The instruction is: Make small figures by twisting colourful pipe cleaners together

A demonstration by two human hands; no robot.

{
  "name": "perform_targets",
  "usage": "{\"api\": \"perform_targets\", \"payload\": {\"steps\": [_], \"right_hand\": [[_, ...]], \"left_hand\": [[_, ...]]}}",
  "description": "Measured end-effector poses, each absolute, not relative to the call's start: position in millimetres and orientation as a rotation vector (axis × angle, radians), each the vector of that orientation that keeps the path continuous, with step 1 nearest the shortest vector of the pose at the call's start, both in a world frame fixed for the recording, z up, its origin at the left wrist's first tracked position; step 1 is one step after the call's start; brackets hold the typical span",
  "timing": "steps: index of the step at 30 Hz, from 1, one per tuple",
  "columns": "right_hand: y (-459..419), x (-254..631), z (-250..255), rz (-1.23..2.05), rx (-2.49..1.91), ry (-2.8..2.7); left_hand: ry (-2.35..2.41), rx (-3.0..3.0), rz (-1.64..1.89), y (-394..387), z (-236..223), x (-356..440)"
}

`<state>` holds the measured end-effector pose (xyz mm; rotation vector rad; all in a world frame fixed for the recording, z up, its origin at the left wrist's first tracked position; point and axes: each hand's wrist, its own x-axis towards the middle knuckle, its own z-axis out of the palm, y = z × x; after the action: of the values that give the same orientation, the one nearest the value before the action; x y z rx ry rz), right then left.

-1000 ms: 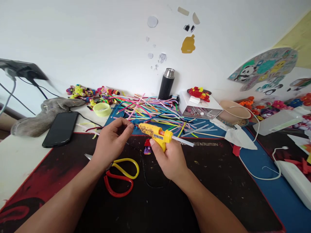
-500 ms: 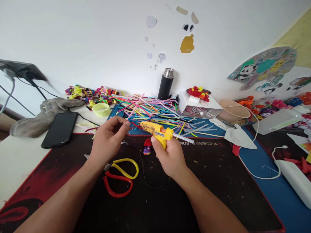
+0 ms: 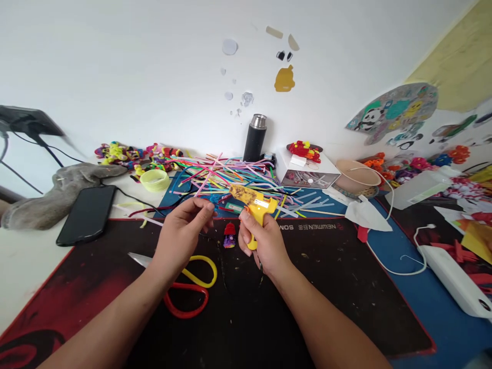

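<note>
In my right hand (image 3: 265, 241) is a yellow hot glue gun (image 3: 255, 201), gripped by its handle, its stained nozzle end pointing left. A clear glue stick (image 3: 284, 211) pokes out of its back. My left hand (image 3: 192, 218) is closed in a pinch to the left of the nozzle; whatever lies between the fingertips is too small to make out. Between the hands, a small purple and red fuzzy figure (image 3: 229, 236) lies on the black desk mat (image 3: 307, 307). Scissors (image 3: 188, 300) with one red and one yellow handle rest under my left forearm, partly hidden.
Behind the hands lies a heap of coloured pipe cleaners (image 3: 230, 171) with a black flask (image 3: 254, 141) at its back. A phone (image 3: 87, 214) and a pale green tape roll (image 3: 154, 181) sit left. A white box (image 3: 307, 171) and a white power strip (image 3: 453, 282) are right.
The glue gun has turned and shifted slightly left in my right hand, its nozzle tilting up. My left hand moved slightly right and down. The whole view has shifted a little.
</note>
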<state>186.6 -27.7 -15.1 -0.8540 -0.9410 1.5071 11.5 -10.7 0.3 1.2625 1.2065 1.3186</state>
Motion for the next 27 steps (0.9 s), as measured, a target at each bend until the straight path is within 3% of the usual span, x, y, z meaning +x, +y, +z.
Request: {"api": "perform_targets", "payload": {"steps": [27], "right_hand": [[-33.8, 170.2, -17.1, 1.653, -0.873, -0.782]], "left_hand": [[1.304, 1.488, 1.408, -28.9, -10.7, 33.7]]}}
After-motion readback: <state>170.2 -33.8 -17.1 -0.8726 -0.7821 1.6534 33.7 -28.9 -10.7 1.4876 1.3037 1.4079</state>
